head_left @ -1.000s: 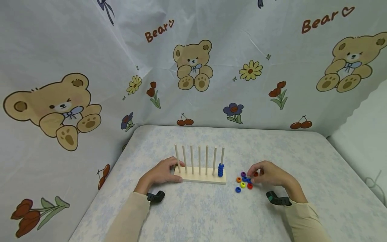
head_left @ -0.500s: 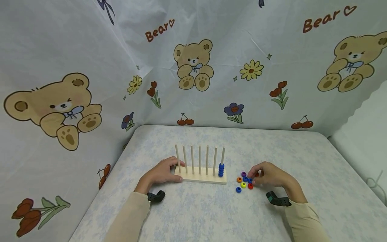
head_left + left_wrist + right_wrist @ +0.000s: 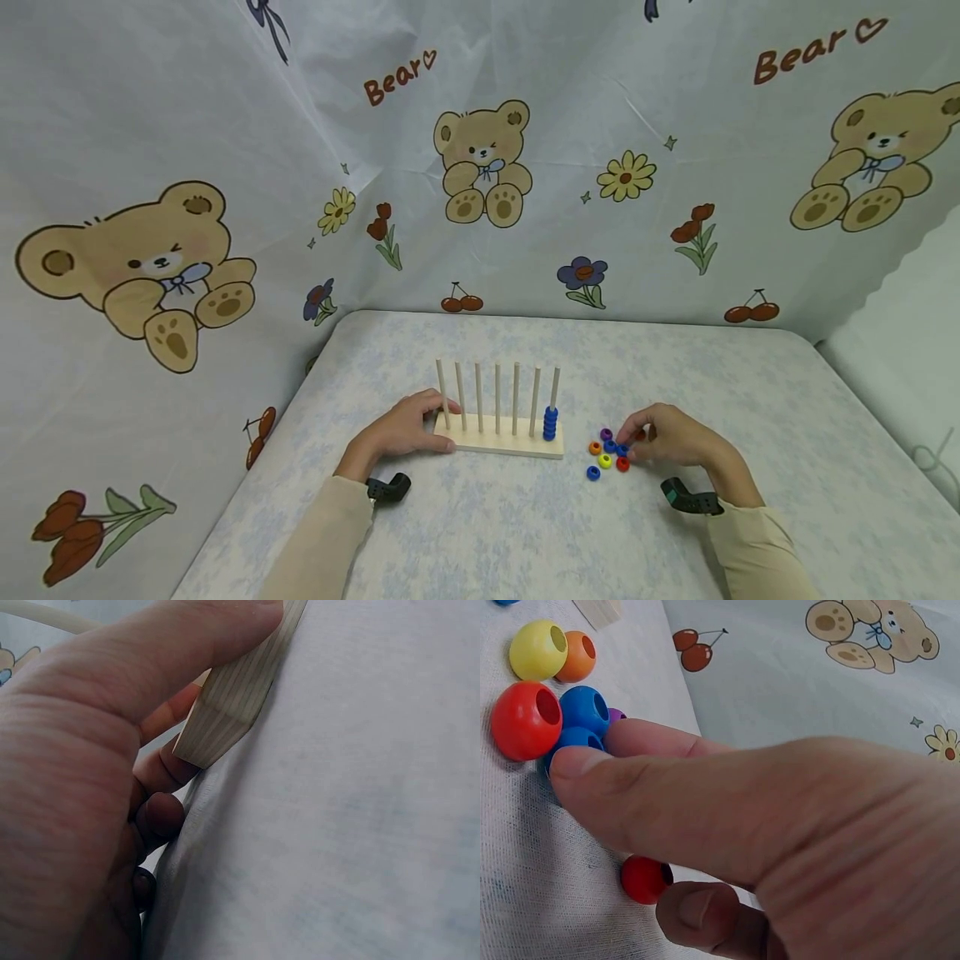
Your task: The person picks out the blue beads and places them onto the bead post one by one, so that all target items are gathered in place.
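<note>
My left hand grips the left end of a wooden peg stand, thumb along its front edge and fingers behind. The end of its pale wooden base shows between thumb and fingers in the left wrist view. Several blue beads are stacked on the rightmost peg; the other pegs are bare. At the loose beads to the right, my right hand pinches a blue bead between thumb and index finger, the thumb covering part of it. Another blue bead sits right beside it.
Around the right fingertips lie a purple bead, an orange bead, a yellow bead and a red bead. One more red bead is under the right hand. A blue bead lies nearest the front. A bear-print cloth hangs behind the table.
Both hands stay almost in place, the left at the stand and the right at the beads. The whole head view shifts very slightly.
</note>
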Available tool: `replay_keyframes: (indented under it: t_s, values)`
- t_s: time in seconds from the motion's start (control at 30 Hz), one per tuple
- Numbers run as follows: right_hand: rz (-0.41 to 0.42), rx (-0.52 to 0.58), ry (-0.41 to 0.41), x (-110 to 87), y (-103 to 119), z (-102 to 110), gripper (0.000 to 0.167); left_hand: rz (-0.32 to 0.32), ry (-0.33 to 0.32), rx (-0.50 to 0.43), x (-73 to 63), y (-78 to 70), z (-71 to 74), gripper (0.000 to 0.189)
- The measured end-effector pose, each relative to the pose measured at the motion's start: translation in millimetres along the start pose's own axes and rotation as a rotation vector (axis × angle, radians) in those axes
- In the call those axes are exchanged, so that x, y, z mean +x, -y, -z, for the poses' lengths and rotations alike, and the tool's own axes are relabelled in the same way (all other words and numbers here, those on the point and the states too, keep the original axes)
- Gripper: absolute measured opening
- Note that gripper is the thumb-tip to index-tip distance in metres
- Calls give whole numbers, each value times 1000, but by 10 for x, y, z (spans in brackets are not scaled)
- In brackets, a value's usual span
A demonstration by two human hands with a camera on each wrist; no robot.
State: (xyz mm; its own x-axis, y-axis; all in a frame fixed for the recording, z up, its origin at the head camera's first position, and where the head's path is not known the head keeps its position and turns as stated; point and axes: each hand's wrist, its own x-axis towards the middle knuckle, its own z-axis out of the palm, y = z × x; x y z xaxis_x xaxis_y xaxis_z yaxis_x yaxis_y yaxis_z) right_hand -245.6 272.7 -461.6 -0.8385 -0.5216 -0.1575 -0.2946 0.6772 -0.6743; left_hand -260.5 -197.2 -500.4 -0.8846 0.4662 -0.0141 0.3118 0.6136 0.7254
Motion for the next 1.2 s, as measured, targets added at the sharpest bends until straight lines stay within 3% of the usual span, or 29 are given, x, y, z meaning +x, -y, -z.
replay_keyframes:
  t_s: [0.63,1.2]
  values:
    - [-11,-7,12,17,19,-29,20,9,8,1,4,11,3,48]
    - [-75,-7,-11,59,18,-76,25,2,3,-2,2,18,-4,48]
